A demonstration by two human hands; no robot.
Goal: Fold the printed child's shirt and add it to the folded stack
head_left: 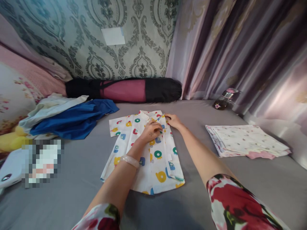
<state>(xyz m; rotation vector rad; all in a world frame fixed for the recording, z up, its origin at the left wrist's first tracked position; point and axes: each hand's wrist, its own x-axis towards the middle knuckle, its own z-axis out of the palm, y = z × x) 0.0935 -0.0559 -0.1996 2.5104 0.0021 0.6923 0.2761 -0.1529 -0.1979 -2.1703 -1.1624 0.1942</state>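
A white short-sleeved shirt [139, 153] with colourful printed figures lies flat on the grey bed sheet, collar away from me. Its right side is folded inward over the front, while the left sleeve lies spread outward. My left hand [151, 131], with a pale bangle on its wrist, rests on the upper front of the shirt, its fingers curled against the cloth. At the right shoulder, my right hand [173, 121] pinches the folded edge. The fingertips of both hands are partly hidden.
To the right sits a folded printed cloth stack [247, 140], with a glass bottle [223, 100] behind it. Blue clothing [72, 119] lies crumpled at left, near a white device [14, 166]. A black and pink roll bag [124, 90] lies along the wall.
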